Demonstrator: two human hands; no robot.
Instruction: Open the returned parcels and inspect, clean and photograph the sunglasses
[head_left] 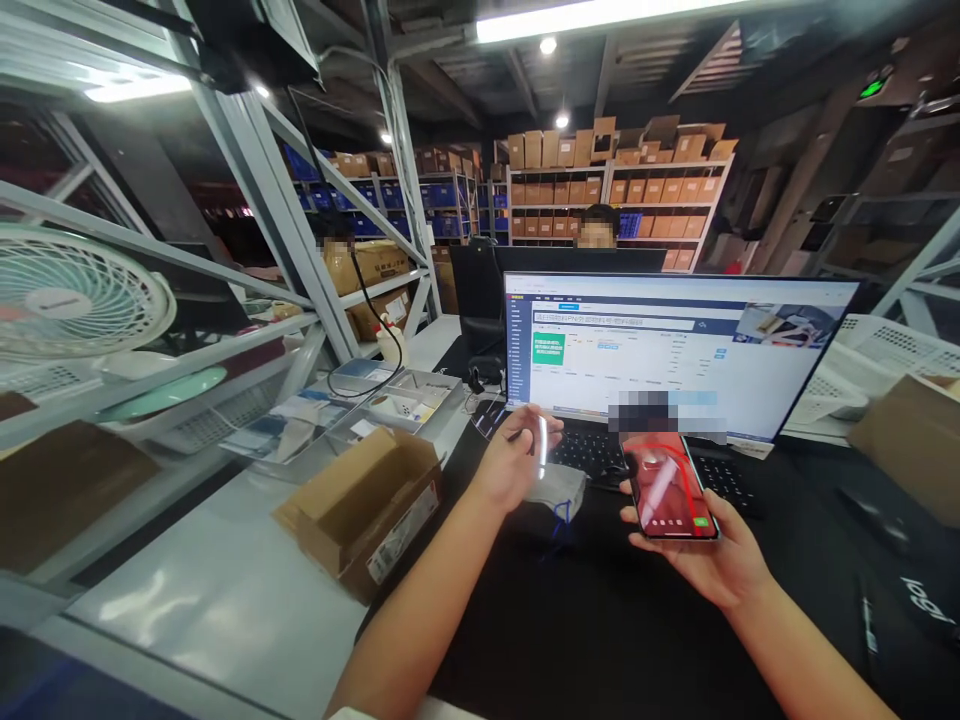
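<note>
My right hand (716,560) is wrapped round a smartphone (667,485), its lit screen facing me with a red picture on it. To the left, my left hand (514,460) is raised over the desk with its fingers curled. A thin, shiny, clear-looking piece shows a bright streak at those fingers; what it is I cannot make out. Just below lies a pale packet or pouch (559,488) with a blue cord (561,515). Behind both hands is a black keyboard (589,450), partly covered by the phone and the fingers.
A wide monitor (660,350) stands behind the keyboard. An open cardboard box (360,500) and grey trays (405,395) are on the left. At right lie a dark mouse (874,515) and a pen (868,620). A fan (67,290) stands far left; a person (598,228) is behind the monitor.
</note>
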